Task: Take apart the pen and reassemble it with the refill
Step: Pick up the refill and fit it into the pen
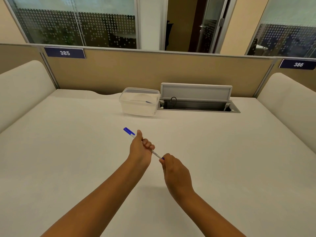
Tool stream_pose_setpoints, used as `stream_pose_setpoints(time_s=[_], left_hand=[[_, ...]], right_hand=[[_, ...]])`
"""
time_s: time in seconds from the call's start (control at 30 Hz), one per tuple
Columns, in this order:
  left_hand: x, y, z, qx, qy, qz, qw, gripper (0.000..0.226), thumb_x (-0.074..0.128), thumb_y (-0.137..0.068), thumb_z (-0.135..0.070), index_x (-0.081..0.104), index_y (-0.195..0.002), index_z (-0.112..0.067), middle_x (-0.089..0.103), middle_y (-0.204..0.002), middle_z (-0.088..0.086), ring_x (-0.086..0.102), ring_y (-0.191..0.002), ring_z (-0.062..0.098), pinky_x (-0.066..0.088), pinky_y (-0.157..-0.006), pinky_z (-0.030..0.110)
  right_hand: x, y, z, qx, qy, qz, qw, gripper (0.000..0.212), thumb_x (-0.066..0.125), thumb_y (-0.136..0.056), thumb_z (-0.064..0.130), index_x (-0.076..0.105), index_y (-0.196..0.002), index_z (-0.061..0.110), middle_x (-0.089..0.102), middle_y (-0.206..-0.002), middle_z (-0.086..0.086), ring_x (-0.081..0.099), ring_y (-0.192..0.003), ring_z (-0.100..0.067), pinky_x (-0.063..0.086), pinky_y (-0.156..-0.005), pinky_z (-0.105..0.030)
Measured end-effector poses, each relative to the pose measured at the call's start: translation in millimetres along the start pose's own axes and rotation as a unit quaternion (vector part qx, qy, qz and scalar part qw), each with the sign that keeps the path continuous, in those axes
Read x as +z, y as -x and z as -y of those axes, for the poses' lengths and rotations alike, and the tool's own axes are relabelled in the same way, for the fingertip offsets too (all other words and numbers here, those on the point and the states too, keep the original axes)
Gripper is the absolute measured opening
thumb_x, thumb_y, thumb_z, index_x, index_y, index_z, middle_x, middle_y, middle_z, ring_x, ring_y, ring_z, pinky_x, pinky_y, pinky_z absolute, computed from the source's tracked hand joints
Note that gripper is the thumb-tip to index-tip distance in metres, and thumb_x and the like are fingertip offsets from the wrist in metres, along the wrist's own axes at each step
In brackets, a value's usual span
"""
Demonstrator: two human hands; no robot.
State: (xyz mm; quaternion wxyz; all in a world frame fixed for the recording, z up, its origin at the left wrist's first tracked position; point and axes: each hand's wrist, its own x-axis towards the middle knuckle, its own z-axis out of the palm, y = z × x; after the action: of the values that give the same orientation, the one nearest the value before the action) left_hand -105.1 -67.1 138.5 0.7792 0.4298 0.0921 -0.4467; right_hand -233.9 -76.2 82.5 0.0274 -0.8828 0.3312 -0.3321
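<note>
My left hand clenches the pen mid-barrel, cap beyond it; my right hand pinches the near end. Disassembly looks just begun; next, twist or pull that end.

I view a pale surface bounded by a tan partition carrying number plates 385 and 386. Cream side panels flank it. An open cable tray sits at the rear. Beyond stand dotted frosted glass walls and an open doorway.
</note>
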Motion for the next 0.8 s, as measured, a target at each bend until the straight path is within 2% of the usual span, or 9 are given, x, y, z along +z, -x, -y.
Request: stream_pose_setpoints(time_s=[0.17, 0.3, 0.37, 0.47, 0.5, 0.57, 0.67, 0.73, 0.8], left_hand=[[3, 1, -4, 0.005, 0.017, -0.045, 0.999, 0.046, 0.048, -0.089, -0.045, 0.036, -0.056, -0.015, 0.029, -0.034, -0.006, 0.021, -0.028, 0.007, 0.021, -0.030, 0.015], [10, 2, -6, 0.037, -0.005, -0.033, 0.999, 0.047, 0.046, -0.091, -0.044, 0.034, -0.054, -0.017, 0.029, -0.033, -0.007, 0.021, -0.029, 0.006, 0.020, -0.031, 0.016], [10, 0, -7, 0.063, -0.038, -0.015, 0.997, 0.047, 0.045, -0.091, -0.043, 0.034, -0.053, -0.017, 0.030, -0.034, -0.008, 0.022, -0.030, 0.006, 0.021, -0.031, 0.016], [4, -5, -12, 0.041, -0.049, 0.062, 0.996, 0.049, 0.044, -0.091, -0.043, 0.034, -0.051, -0.018, 0.030, -0.037, -0.007, 0.022, -0.032, 0.006, 0.021, -0.032, 0.017], [2, -6, -14, 0.022, -0.044, 0.090, 0.995, 0.049, 0.044, -0.091, -0.043, 0.034, -0.051, -0.017, 0.030, -0.038, -0.006, 0.023, -0.033, 0.006, 0.022, -0.032, 0.017], [0, -9, -14, 0.000, -0.045, 0.112, 0.993, 0.045, 0.046, -0.092, -0.038, 0.035, -0.055, -0.016, 0.032, -0.040, -0.005, 0.027, -0.034, 0.007, 0.028, -0.033, 0.018], [1, -11, -9, 0.002, -0.088, 0.076, 0.993, 0.024, 0.052, -0.091, -0.022, 0.046, -0.072, -0.010, 0.044, -0.056, 0.003, 0.044, -0.050, 0.012, 0.048, -0.055, 0.024], [-2, -10, -2, 0.025, -0.174, 0.059, 0.983, 0.011, 0.052, -0.091, -0.015, 0.051, -0.084, -0.006, 0.051, -0.071, 0.008, 0.054, -0.066, 0.019, 0.053, -0.079, 0.038], [-4, -10, 2, 0.048, -0.244, 0.051, 0.967, 0.010, 0.053, -0.090, -0.014, 0.055, -0.086, -0.005, 0.058, -0.077, 0.011, 0.061, -0.073, 0.022, 0.053, -0.081, 0.041]], right_hand=[[3, 2, 5, -0.008, -0.054, -0.012, 0.998, 0.028, 0.047, -0.090, 0.029, 0.053, -0.071, 0.010, 0.049, -0.051, 0.001, 0.029, -0.046, -0.008, 0.030, -0.038, -0.020], [1, -1, 27, 0.164, -0.262, 0.076, 0.948, 0.033, 0.026, -0.094, 0.041, 0.040, -0.072, 0.020, 0.038, -0.056, 0.008, 0.030, -0.050, -0.009, 0.025, -0.044, -0.015], [0, -6, 32, 0.324, -0.439, 0.119, 0.830, 0.034, 0.030, -0.097, 0.034, 0.041, -0.069, 0.020, 0.035, -0.054, 0.008, 0.029, -0.048, -0.008, 0.027, -0.043, -0.015], [-10, -18, 25, 0.494, -0.695, 0.230, 0.469, 0.042, 0.037, -0.096, 0.036, 0.048, -0.062, 0.015, 0.029, -0.049, 0.004, 0.022, -0.040, -0.008, 0.021, -0.037, -0.018], [-12, -20, 22, 0.498, -0.700, 0.241, 0.451, 0.043, 0.037, -0.096, 0.036, 0.048, -0.061, 0.015, 0.028, -0.049, 0.004, 0.020, -0.041, -0.008, 0.020, -0.037, -0.018], [-13, -24, 21, 0.495, -0.628, 0.237, 0.551, 0.040, 0.035, -0.097, 0.035, 0.045, -0.064, 0.016, 0.031, -0.050, 0.004, 0.023, -0.042, -0.008, 0.022, -0.038, -0.018], [-9, -22, 22, 0.353, -0.354, 0.154, 0.852, 0.032, 0.030, -0.098, 0.033, 0.039, -0.069, 0.024, 0.038, -0.057, 0.006, 0.030, -0.049, -0.007, 0.028, -0.042, -0.015], [-7, -18, 15, 0.253, -0.235, 0.103, 0.933, 0.028, 0.027, -0.095, 0.041, 0.037, -0.073, 0.026, 0.037, -0.054, 0.009, 0.030, -0.045, -0.008, 0.026, -0.039, -0.016], [-6, -14, 6, 0.199, -0.151, 0.087, 0.964, 0.031, 0.021, -0.091, 0.047, 0.039, -0.079, 0.024, 0.037, -0.052, 0.010, 0.031, -0.043, -0.009, 0.024, -0.040, -0.016]])
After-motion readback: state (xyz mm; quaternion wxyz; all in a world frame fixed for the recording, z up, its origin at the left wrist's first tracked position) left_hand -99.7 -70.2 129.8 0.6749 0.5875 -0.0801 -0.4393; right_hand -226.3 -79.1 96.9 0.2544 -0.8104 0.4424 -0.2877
